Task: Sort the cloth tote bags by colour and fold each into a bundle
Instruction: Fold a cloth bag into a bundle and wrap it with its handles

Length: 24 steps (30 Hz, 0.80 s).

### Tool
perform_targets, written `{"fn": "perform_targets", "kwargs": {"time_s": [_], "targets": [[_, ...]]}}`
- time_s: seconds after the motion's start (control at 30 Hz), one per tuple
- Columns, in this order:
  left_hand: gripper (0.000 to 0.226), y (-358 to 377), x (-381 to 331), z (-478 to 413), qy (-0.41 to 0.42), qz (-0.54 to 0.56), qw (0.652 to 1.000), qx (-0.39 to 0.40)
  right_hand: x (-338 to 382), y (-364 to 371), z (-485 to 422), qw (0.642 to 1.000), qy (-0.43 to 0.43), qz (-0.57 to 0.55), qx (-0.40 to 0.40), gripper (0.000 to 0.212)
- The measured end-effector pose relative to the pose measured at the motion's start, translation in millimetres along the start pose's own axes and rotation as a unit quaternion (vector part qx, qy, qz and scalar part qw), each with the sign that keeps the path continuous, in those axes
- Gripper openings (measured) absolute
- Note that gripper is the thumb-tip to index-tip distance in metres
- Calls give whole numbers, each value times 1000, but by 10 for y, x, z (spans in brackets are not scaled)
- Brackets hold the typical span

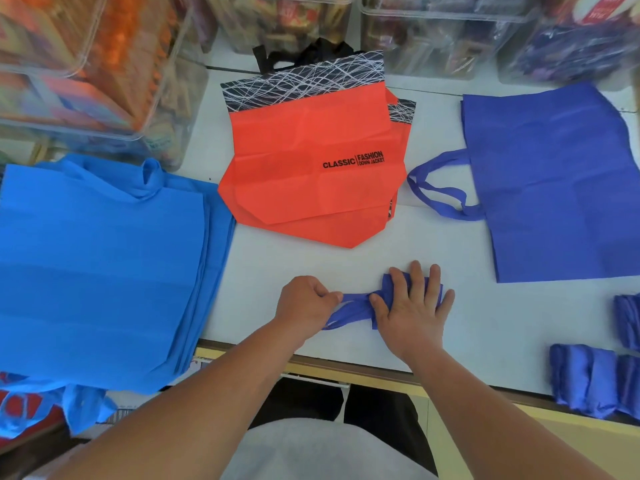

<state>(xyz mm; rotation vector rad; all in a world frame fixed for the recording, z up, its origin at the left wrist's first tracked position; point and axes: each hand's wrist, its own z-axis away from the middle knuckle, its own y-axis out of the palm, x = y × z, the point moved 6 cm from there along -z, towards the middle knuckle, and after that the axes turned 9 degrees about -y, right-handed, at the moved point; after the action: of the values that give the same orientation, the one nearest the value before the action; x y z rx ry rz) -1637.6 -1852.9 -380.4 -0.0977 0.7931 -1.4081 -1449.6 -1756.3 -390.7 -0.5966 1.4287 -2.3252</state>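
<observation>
Near the front edge of the white table [346,251] lies a folded royal-blue tote [387,285], squashed into a small wad under the right hand [412,308], whose fingers are straight and spread, pressing it flat. The left hand [306,303] is just beside it, fingers curled tight around the handle straps [353,298] that trail out from the wad toward the left. On the left side of the table sits a stack of light-blue totes [104,265], laid flat, one edge hanging over the front. Behind the hands lie orange totes [311,161] with a black-and-white scribble band on top and black lettering. To the right a flat royal-blue tote [554,181] is spread out, handles pointing left. At the right front corner sit finished royal-blue bundles [588,382], packed side by side. Clear plastic bins [86,64] line the back, their contents blurred.
</observation>
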Motion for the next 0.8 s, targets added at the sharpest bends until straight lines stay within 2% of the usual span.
{"fn": "perform_targets", "kwargs": {"time_s": [0.07,0.13,0.17,0.2,0.23,0.27,0.3,0.33,0.43,0.53,0.6,0.7,0.8], "targets": [[19,-15,-116,17,60,-56,995,-54,-3,14,-4,1000,-3,5,-4,65],[13,-85,-255,119,185,-100,973,-100,-24,33,-1,1000,-6,9,0,68],[13,-115,-336,213,289,-134,939,-128,-35,42,-1,1000,-7,10,2,69],[11,-105,-374,302,400,-170,891,-136,-39,41,-3,1000,-8,7,1,70],[9,-54,-348,373,496,-208,834,-121,-39,41,-3,1000,-10,4,-3,70],[9,11,-265,408,552,-249,791,-89,-33,32,0,1000,-10,1,-6,70],[15,66,-162,393,564,-293,770,-57,-30,32,3,1000,-10,0,-3,69],[24,94,-52,337,547,-323,772,-27,-30,32,4,1000,-9,-2,2,69],[43,-12,96,208,488,-303,819,8,-41,19,-5,1000,-4,-16,15,69],[49,-76,52,108,467,-307,827,58,-36,4,-10,1000,1,-17,25,70],[42,-72,30,59,474,-327,812,90,-25,-4,-8,999,-1,-12,33,70],[18,-82,-15,38,494,-357,784,116,-29,-7,-36,999,2,-8,45,70],[11,-164,-69,115,453,-335,810,161,-29,-3,-44,998,3,-4,56,71]]}}
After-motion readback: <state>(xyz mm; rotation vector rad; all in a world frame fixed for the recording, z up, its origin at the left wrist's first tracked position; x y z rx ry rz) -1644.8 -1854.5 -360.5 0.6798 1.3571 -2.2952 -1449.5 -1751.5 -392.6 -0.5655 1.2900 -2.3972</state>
